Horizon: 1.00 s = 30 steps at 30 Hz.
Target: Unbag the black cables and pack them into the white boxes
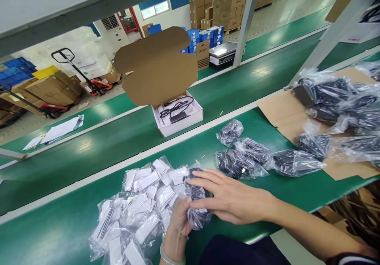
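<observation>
My left hand [178, 222] grips the lower end of a clear bag with a black item [198, 217] inside, near the table's front edge. My right hand [230, 197] lies flat across the top of the same bag, fingers spread and pointing left. Just left of both hands sits a heap of small white parts in clear bags [139, 205]. An open white box [178, 114] with a brown cardboard lid raised stands on the conveyor belt beyond, holding a black cable and adapter.
Several bagged black cables [255, 158] lie to the right on the green table [59, 233]. More bagged black items [341, 103] are piled on flattened cardboard [276, 110] at far right. A metal post [246, 19] rises behind the conveyor. Papers [59, 130] lie far left.
</observation>
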Each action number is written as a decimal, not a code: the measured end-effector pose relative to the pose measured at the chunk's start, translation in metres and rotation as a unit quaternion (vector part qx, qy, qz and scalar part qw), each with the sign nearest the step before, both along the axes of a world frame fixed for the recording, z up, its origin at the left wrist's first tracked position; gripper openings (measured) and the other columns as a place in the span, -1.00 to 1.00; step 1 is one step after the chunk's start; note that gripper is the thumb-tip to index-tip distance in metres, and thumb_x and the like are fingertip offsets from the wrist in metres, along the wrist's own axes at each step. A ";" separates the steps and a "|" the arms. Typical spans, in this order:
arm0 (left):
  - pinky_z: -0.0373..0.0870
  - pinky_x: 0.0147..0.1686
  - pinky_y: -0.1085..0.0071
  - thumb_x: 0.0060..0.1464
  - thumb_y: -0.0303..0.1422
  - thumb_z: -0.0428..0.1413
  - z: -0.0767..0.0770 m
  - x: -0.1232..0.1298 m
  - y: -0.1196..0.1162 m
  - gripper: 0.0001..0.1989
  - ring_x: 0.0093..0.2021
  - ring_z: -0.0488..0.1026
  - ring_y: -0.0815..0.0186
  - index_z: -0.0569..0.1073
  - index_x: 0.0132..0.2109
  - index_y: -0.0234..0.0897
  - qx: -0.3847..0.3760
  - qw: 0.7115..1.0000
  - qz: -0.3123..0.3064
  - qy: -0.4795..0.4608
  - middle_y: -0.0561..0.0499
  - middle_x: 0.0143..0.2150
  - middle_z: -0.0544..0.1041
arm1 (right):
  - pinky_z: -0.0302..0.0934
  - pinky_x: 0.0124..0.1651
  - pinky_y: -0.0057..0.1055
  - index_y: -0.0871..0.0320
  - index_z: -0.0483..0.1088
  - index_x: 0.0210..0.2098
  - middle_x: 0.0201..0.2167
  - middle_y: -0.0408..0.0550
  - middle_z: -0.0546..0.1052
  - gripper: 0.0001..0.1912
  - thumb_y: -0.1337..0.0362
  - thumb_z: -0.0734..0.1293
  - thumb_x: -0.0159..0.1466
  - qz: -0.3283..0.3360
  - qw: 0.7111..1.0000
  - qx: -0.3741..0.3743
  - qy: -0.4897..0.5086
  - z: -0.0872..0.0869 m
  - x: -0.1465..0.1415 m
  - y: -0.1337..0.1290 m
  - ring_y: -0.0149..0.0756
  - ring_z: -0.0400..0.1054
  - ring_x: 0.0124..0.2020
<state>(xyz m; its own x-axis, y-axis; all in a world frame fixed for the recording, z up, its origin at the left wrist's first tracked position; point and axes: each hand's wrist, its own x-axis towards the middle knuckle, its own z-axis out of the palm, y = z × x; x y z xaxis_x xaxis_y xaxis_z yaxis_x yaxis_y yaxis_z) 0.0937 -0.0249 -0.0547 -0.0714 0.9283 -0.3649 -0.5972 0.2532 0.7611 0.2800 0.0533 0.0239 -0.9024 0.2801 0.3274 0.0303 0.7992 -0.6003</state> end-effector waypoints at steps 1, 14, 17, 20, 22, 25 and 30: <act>0.40 0.03 0.03 -0.27 -0.02 0.37 0.001 0.000 0.001 -0.42 -0.07 0.48 -0.06 0.56 -0.14 -0.31 0.016 1.000 -0.002 -0.017 -0.13 -0.30 0.57 | -0.19 0.33 0.05 -0.06 0.12 0.28 0.32 -0.03 0.05 -0.28 0.44 0.32 0.17 -0.034 0.998 -0.044 0.013 -0.004 0.005 -0.001 0.01 -0.15 0.33; 0.29 0.13 0.18 -0.12 -0.17 0.37 0.012 0.020 0.003 -0.31 0.09 0.37 0.01 0.34 0.15 -0.20 0.128 0.984 -0.022 0.120 -0.13 0.07 0.44 | 0.18 0.16 -0.19 0.10 0.14 0.19 0.09 0.07 0.32 -0.38 0.15 0.38 0.21 -0.212 0.878 -0.386 0.186 -0.048 -0.025 -0.030 -0.07 0.22 0.11; 0.19 0.22 0.08 -0.13 -0.06 0.34 0.005 0.023 0.000 -0.17 0.20 0.24 -0.08 0.24 0.24 -0.22 0.159 0.984 -0.020 0.078 -0.18 0.21 0.31 | 0.01 0.27 -0.12 0.06 0.12 0.23 0.24 0.07 0.13 -0.38 0.07 0.35 0.25 -0.219 0.892 -0.343 0.195 -0.046 -0.032 -0.035 -0.04 0.04 0.24; 0.08 0.28 0.03 -0.09 -0.08 0.32 0.005 0.025 -0.003 -0.12 0.28 0.11 -0.10 0.13 0.31 -0.18 0.184 0.982 -0.032 0.034 -0.18 0.30 0.18 | -0.20 0.34 -0.05 0.03 0.19 0.19 0.35 0.00 -0.14 -0.42 0.00 0.34 0.26 -0.259 0.901 -0.290 0.192 -0.043 -0.036 -0.036 0.01 -0.23 0.34; 0.02 0.30 0.00 -0.10 -0.12 0.33 0.006 0.025 -0.004 -0.09 0.31 0.04 -0.12 0.09 0.32 -0.16 0.199 0.978 -0.045 0.038 -0.17 0.33 0.13 | -0.21 0.33 -0.05 0.02 0.27 0.13 0.37 -0.03 -0.20 -0.48 -0.04 0.33 0.26 -0.262 0.893 -0.303 0.204 -0.042 -0.038 -0.034 0.01 -0.25 0.35; 0.03 0.29 -0.02 -0.12 -0.12 0.34 0.003 0.024 -0.004 -0.07 0.30 0.06 -0.13 0.08 0.32 -0.15 0.214 0.974 -0.038 0.063 -0.18 0.31 0.16 | -0.16 0.32 -0.08 0.04 0.36 0.06 0.38 -0.04 -0.23 -0.51 -0.10 0.31 0.26 -0.243 0.877 -0.354 0.217 -0.040 -0.040 -0.032 0.01 -0.21 0.34; 0.22 0.18 -0.01 -0.25 0.02 0.35 -0.012 0.030 -0.001 0.00 0.18 0.25 -0.15 0.12 0.28 -0.16 0.219 0.976 0.006 0.015 -0.21 0.17 0.34 | -0.20 0.33 -0.07 0.09 0.41 0.01 0.39 -0.02 -0.32 -0.45 -0.15 0.37 0.19 -0.247 0.870 -0.371 0.210 -0.036 -0.042 -0.035 0.07 -0.23 0.35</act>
